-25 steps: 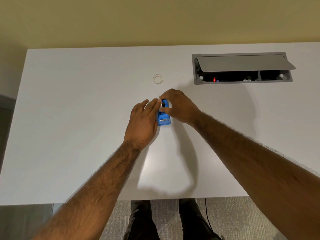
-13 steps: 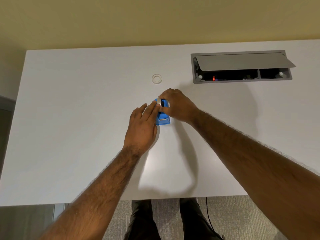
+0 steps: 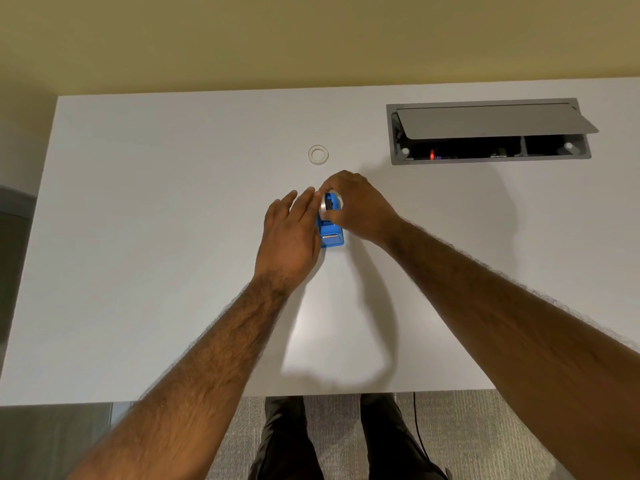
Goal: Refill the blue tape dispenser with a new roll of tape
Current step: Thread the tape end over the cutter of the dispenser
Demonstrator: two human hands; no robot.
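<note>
Here blue dispenser [image 3: 331,233] sits btwn left hand [image 3: 289,237] & right hand [image 3: 360,209].

Bare table [image 3: 156,271] all round; only ring [image 3: 318,154] and open cable hatch [image 3: 490,131] beyond.

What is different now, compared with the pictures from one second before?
Little: the right hand stays on the clear tape roll in the blue plastic tape dispenser, the left hand beside it. The empty ring-shaped core has not moved.
</note>
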